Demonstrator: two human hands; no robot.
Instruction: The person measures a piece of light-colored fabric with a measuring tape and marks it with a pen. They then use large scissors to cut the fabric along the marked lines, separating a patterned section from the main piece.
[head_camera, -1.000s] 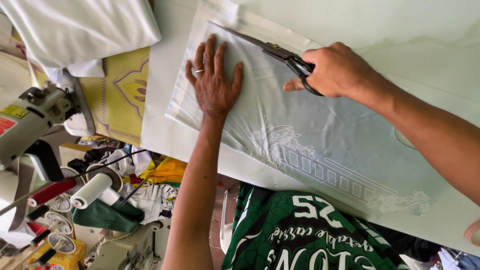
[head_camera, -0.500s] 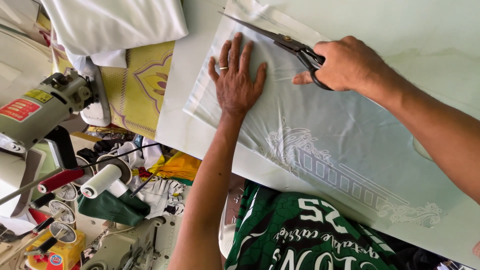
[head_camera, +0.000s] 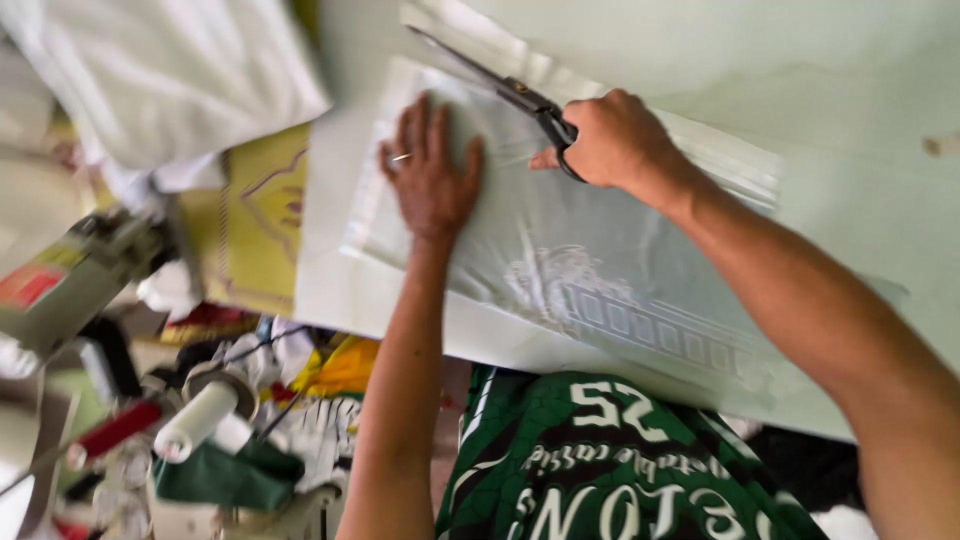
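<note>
Currently the fingers (head_camera: 612, 118) of the right hand (head_camera: 615, 140) are curled shut through the handles of a pair of dark scissors (head_camera: 500, 85), whose long blades are pointed up and to the left over the far edge of a translucent plastic sheet (head_camera: 560, 240). Whether the blades are parted or closed cannot be told (the picture is blurred by motion). The left hand (head_camera: 430, 175) is laid flat on the sheet just beside the scissors, its fingers (head_camera: 415, 120) spread apart and pressed down, nothing being gripped; a ring is worn on one of them. A pale printed design of a figure and a row of blocks is seen on the sheet nearer the body. The sheet is spread on a white layer of paper or cloth (head_camera: 330, 270), which in turn is carried by a pale green tabletop (head_camera: 800, 70).

Beyond the near edge of the tabletop, a dark green garment with white lettering (head_camera: 600, 470) is seen between the two forearms. To the left, a yellow patterned cloth (head_camera: 262, 215) is tucked beside the white layer, with a heap of white fabric (head_camera: 170, 75) above it. Lower left, a sewing machine (head_camera: 70, 280), a white thread spool (head_camera: 195, 420) and a folded green cloth (head_camera: 225, 475) are crowded together.
</note>
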